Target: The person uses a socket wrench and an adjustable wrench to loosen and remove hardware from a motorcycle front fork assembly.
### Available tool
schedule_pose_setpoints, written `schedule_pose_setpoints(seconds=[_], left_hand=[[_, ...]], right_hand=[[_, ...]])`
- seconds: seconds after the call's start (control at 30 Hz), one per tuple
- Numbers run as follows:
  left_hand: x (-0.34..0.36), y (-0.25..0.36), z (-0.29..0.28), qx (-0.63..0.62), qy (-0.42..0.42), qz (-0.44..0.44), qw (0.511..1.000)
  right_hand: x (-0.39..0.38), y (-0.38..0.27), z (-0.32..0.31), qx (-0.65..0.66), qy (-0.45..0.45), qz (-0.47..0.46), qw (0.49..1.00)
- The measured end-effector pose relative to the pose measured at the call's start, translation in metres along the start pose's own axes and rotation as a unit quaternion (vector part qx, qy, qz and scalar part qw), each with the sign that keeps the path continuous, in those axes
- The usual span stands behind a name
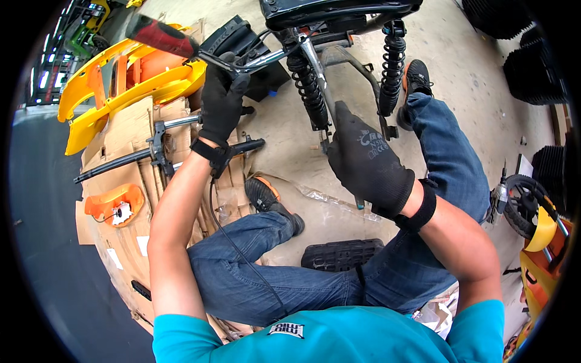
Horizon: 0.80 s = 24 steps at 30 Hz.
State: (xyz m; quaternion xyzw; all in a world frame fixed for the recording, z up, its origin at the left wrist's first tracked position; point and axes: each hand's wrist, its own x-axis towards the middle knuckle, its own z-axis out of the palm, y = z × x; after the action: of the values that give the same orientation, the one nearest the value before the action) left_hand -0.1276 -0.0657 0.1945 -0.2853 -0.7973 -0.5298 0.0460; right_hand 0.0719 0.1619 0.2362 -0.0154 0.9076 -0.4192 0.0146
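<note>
My gloved left hand is closed around the head end of a ratchet wrench with a red and black handle pointing up to the left. A silver bar runs from that hand to the dark vehicle frame. My gloved right hand wraps a long silver tool, its index finger stretched along the shaft. This tool's upper end meets the frame beside the bar; a teal-tipped end shows below the hand. Two black coil-spring shock absorbers hang from the frame. What the tool ends grip is too small to tell.
Yellow body panels and a black fork assembly lie on cardboard at left, near an orange shell. A black ribbed pad lies between my legs. A power tool and wheel stand at right.
</note>
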Motion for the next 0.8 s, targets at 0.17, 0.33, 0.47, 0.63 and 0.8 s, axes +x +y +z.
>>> schedule_pose_setpoints(seconds=[0.17, 0.33, 0.47, 0.63, 0.8], left_hand=[[0.028, 0.003, -0.021, -0.023, -0.083, -0.028, 0.996], [0.037, 0.008, -0.028, 0.007, -0.135, -0.05, 0.99], [0.041, 0.008, -0.025, 0.052, -0.157, -0.086, 0.983], [0.057, -0.003, -0.036, -0.007, -0.284, -0.189, 0.94], [0.044, 0.001, -0.031, -0.057, -0.24, -0.225, 0.943]], right_hand=[[-0.004, -0.001, 0.002, -0.012, 0.032, -0.045, 0.998], [-0.005, -0.007, 0.003, -0.008, 0.033, -0.04, 0.999], [-0.004, -0.01, 0.003, -0.007, 0.005, 0.0, 1.0], [-0.005, -0.008, 0.004, -0.002, 0.001, -0.004, 1.0], [-0.007, 0.002, 0.002, -0.007, 0.004, -0.041, 0.999]])
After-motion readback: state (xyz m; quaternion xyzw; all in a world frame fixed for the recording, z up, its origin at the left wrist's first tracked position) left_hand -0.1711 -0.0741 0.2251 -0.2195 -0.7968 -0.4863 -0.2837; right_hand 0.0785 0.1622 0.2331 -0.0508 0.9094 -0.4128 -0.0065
